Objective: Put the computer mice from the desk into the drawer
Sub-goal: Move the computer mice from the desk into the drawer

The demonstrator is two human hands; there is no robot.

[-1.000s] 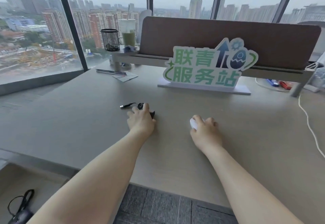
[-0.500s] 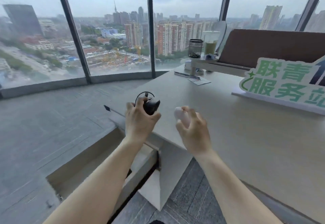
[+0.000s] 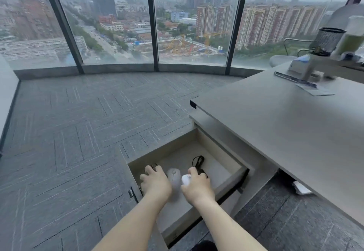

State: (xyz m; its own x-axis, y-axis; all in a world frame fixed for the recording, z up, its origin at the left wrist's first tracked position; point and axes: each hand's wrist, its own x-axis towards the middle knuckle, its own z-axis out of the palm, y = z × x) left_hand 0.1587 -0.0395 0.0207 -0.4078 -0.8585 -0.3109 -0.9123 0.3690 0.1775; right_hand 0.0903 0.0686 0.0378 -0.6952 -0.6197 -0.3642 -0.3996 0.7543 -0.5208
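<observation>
An open drawer (image 3: 232,174) sticks out below the desk's left end. Both hands are down inside it. My left hand (image 3: 155,182) covers a black mouse, of which only a dark sliver (image 3: 153,167) shows past the fingertips. My right hand (image 3: 198,186) is closed on a white mouse (image 3: 186,179). Between the hands a grey mouse (image 3: 174,178) lies on the drawer floor. A black wired mouse with a coiled cable (image 3: 199,162) lies just beyond my right hand.
The grey desk top (image 3: 285,124) runs along the right, with a mesh pen cup (image 3: 326,42), a green drink (image 3: 350,38) and a ruler (image 3: 293,78) at its far end. Grey carpet fills the left up to curved floor-to-ceiling windows. White paper (image 3: 301,188) lies under the desk.
My view swung left and down from the desk top to the drawer. Both hands carried their mice off the desk and lowered them into the open drawer.
</observation>
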